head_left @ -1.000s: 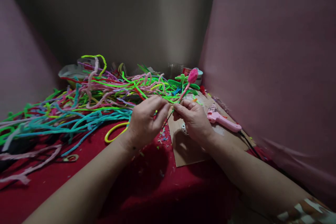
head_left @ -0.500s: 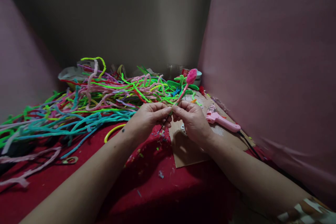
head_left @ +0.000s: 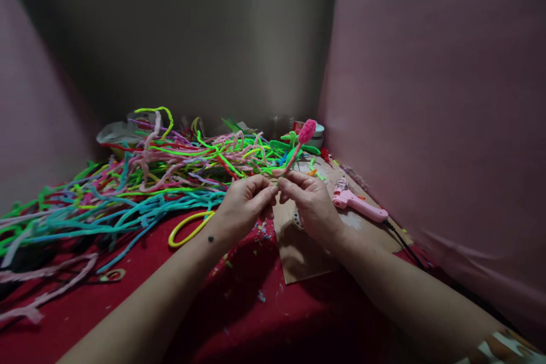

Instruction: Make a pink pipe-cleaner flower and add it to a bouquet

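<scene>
A fuzzy pink flower bud (head_left: 307, 131) on a pink stem leans up and to the right from between my hands. My right hand (head_left: 313, 205) is closed in a pinch on the stem's lower part. Close beside it, fingertips nearly touching, my left hand (head_left: 247, 205) is pinched at the lower end of the same stem. A bit of green shows between the fingertips. The very bottom of the stem is hidden by my fingers. Green leaf shapes (head_left: 313, 149) lie behind the stem.
A large heap of coloured fuzzy stems (head_left: 170, 205) covers the left and back of the red cloth (head_left: 256, 324). On a cardboard sheet (head_left: 298, 270) at the right rests a pink glue gun (head_left: 362, 205) with a black cord. A white lidded tub (head_left: 317, 136) stands behind.
The view has tilted up a little, so the table things sit lower. My fingertips have shifted on the stem, and the dark thin end below them no longer shows.
</scene>
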Demonstrator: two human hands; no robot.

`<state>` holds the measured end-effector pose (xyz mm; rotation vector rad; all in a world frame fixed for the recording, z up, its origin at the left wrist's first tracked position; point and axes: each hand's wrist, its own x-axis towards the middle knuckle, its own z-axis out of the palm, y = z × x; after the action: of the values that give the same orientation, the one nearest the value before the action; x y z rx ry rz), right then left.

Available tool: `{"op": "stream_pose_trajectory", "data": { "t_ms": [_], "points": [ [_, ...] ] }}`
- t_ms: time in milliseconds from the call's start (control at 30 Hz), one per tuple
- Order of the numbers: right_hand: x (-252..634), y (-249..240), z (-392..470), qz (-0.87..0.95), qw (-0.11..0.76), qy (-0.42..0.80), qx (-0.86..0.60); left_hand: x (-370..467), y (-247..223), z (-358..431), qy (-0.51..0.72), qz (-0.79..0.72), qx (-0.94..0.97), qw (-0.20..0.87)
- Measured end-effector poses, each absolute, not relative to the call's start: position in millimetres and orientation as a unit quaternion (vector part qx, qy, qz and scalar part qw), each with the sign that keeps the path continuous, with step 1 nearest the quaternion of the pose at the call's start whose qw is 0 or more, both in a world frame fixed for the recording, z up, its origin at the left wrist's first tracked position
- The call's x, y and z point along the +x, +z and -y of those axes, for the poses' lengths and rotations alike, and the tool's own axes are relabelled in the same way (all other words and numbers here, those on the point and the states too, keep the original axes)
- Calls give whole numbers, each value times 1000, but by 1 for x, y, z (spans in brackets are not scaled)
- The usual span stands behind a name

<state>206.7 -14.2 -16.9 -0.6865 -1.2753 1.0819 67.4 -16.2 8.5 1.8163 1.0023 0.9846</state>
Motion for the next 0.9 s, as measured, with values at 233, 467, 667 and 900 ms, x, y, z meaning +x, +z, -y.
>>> {"op": "stream_pose_trajectory", "data": {
  "t_ms": [233, 467, 667, 900],
  "points": [
    [210, -20, 9, 543, 609, 488, -311, 67, 7, 13, 381, -424, 714, 406],
    [206, -18, 13, 579, 543, 553, -253, 53, 12, 2, 508, -396, 662, 383],
    [204, -20, 16, 589, 505, 571, -268, 54, 7, 9, 568, -365, 727, -123],
    [205, -18, 19, 653, 454, 531, -292, 51, 5, 5, 420, -327, 781, -326]
  ]
}}
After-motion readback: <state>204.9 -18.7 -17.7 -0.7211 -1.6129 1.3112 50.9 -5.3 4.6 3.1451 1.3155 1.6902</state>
